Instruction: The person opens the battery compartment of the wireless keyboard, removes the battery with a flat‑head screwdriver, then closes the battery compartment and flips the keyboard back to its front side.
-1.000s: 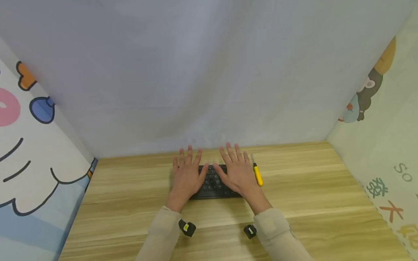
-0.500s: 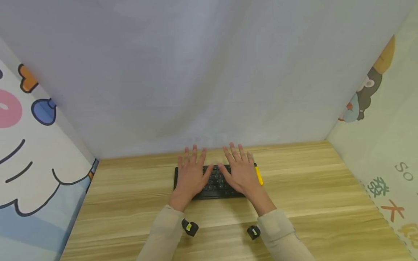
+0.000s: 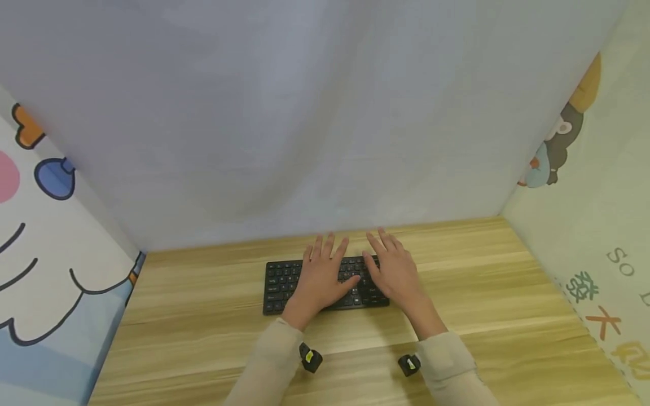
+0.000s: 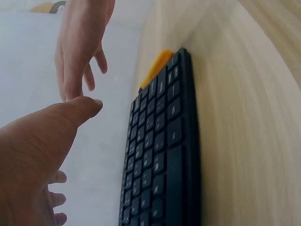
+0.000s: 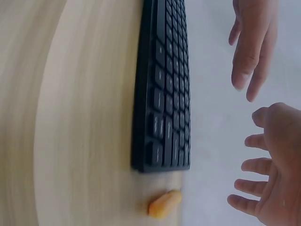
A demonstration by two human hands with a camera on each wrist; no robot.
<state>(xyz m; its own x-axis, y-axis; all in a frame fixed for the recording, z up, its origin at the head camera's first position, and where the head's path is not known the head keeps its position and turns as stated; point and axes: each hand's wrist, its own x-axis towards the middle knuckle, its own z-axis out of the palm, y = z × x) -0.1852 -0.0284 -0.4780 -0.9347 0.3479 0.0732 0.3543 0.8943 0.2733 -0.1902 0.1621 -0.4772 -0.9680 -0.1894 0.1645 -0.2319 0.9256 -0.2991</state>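
Note:
A black keyboard [image 3: 281,286] lies flat on the wooden table. My left hand [image 3: 323,280] is over its middle, fingers spread and holding nothing. Over the keyboard's right end is my right hand [image 3: 398,274], also with straight fingers and nothing in them. Both wrist views show a gap between the hands and the keys [image 4: 148,155]. Beyond the keyboard's right end lies a screwdriver with a yellow handle [image 5: 164,203], also visible as a yellow handle [image 4: 157,68] in the left wrist view. In the head view the right hand hides it.
A pale grey curtain-like wall [image 3: 325,141] rises behind the table's back edge. Side panels with cartoon prints [image 3: 56,177] stand left and right. Black wrist cameras [image 3: 310,357] sit by the sleeves. Bare wood [image 3: 203,316] extends left of the keyboard.
Both hands have shifted right over the keyboard, uncovering its left end. The screwdriver, visible in the head view before, is now behind the right hand. The head view has shifted slightly.

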